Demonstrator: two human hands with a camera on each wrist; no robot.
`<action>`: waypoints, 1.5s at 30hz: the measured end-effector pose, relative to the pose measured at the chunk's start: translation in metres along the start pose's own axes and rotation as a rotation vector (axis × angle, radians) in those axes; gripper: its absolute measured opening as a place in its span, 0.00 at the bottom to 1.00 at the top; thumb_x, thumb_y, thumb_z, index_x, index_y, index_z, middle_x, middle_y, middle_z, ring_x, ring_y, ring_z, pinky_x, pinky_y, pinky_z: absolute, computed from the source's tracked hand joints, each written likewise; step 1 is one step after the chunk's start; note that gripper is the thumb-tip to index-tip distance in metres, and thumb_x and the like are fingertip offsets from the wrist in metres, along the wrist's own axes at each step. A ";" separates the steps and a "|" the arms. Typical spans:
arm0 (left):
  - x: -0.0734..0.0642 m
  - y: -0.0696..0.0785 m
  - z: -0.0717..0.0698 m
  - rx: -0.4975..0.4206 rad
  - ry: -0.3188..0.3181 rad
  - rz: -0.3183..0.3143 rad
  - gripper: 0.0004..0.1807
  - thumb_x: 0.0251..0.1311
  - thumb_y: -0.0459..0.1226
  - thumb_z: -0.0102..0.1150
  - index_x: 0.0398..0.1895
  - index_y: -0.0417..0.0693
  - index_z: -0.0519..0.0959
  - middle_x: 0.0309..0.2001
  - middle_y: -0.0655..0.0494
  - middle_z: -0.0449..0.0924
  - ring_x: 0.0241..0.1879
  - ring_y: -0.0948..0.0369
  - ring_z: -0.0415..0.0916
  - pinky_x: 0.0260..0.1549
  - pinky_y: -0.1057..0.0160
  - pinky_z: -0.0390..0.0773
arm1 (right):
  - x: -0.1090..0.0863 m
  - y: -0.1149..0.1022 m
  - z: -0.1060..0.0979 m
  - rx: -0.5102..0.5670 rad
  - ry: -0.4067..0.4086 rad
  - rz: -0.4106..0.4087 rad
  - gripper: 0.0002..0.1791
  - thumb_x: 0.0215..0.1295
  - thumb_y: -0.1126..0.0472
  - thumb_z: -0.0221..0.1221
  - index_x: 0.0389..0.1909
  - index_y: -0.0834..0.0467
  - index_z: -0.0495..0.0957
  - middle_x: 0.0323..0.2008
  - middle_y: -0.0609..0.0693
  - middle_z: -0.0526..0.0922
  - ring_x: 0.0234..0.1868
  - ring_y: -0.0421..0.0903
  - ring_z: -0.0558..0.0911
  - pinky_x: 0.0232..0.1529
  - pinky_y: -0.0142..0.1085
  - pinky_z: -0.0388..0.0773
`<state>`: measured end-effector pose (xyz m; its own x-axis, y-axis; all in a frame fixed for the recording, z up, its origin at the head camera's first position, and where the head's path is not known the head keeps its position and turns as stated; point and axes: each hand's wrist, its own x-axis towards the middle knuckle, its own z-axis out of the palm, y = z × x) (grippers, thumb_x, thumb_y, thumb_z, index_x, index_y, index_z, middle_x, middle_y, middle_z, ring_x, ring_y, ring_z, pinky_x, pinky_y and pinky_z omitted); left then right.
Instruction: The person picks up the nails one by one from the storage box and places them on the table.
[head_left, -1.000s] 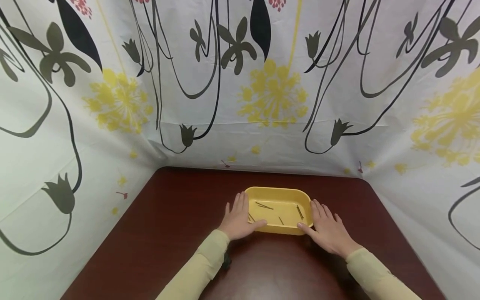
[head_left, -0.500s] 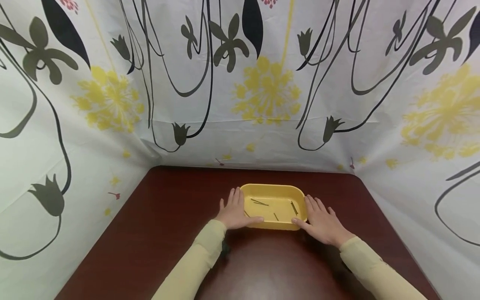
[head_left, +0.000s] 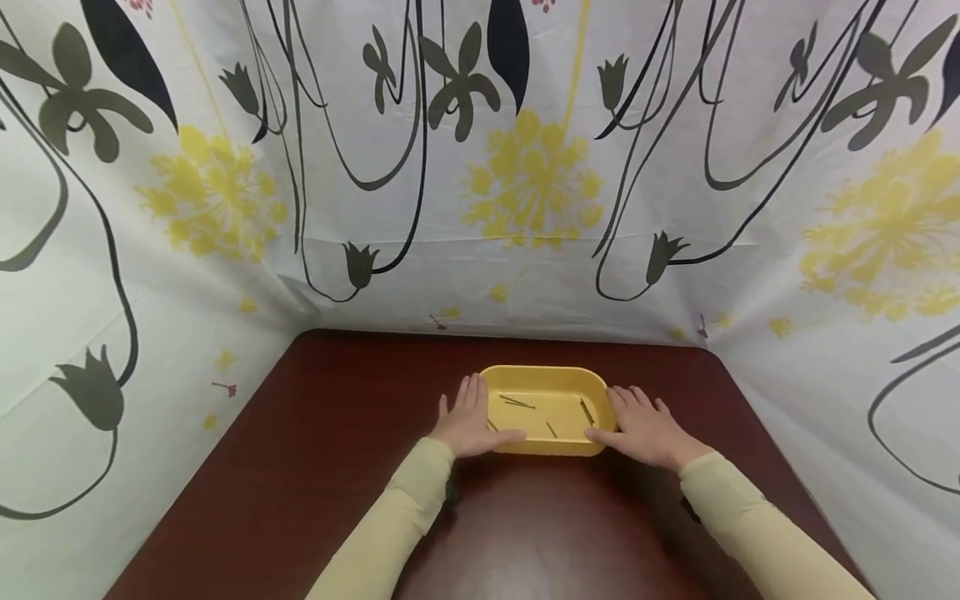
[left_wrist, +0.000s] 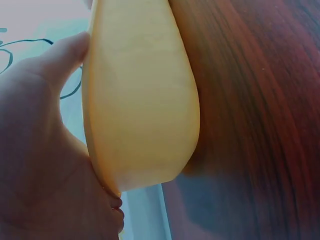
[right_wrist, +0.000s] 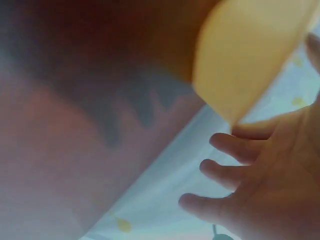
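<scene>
A yellow, oval-cornered plastic tray (head_left: pixel 551 447) lies toward the far side of the dark red table. Several thin, dark, nail-like sticks (head_left: pixel 517 402) are scattered on its floor. My left hand (head_left: pixel 472 422) rests against the tray's left end, with straight fingers along the side and the thumb on the near rim; the left wrist view shows this thumb (left_wrist: pixel 65 55) on the rim. My right hand (head_left: pixel 648 429) touches the right end, its thumb over the near right corner. In the right wrist view its fingers (right_wrist: pixel 220 172) are spread, mostly off the tray wall.
The wooden tabletop (head_left: pixel 360 417) extends around the tray. A white floral curtain (head_left: pixel 480 200) hangs along the back and both sides. A small dark object (head_left: pixel 451 493) shows by the left sleeve.
The head view has shifted slightly. The tray's right end and my right hand have moved a little away from me, and the tray stands straighter. My left hand keeps its place on it.
</scene>
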<state>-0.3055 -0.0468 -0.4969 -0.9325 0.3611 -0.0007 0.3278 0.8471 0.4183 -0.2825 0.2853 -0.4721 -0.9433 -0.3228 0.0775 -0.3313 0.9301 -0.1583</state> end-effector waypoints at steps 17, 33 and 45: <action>0.004 0.011 0.000 0.002 -0.026 -0.004 0.72 0.49 0.81 0.47 0.81 0.42 0.36 0.81 0.48 0.29 0.79 0.51 0.29 0.70 0.34 0.40 | 0.061 -0.026 0.009 0.068 -0.077 -0.372 0.24 0.55 0.56 0.72 0.54 0.58 0.84 0.50 0.52 0.84 0.51 0.52 0.81 0.50 0.48 0.78; -0.001 0.008 -0.008 0.002 -0.004 -0.004 0.71 0.50 0.79 0.49 0.81 0.40 0.36 0.81 0.46 0.31 0.79 0.51 0.31 0.70 0.35 0.42 | 0.075 -0.039 0.018 -0.006 -0.181 -0.283 0.06 0.55 0.61 0.69 0.30 0.52 0.80 0.31 0.45 0.72 0.31 0.43 0.70 0.37 0.40 0.70; 0.001 0.001 -0.001 -0.008 -0.026 -0.020 0.72 0.48 0.81 0.48 0.81 0.42 0.35 0.81 0.49 0.28 0.79 0.53 0.28 0.71 0.36 0.39 | 0.078 -0.044 0.027 0.110 -0.218 -0.230 0.07 0.54 0.62 0.71 0.21 0.48 0.86 0.22 0.37 0.82 0.24 0.37 0.76 0.30 0.37 0.77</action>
<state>-0.3063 -0.0457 -0.4954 -0.9345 0.3543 -0.0328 0.3077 0.8510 0.4256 -0.3419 0.2148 -0.4858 -0.8219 -0.5629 -0.0873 -0.5250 0.8081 -0.2670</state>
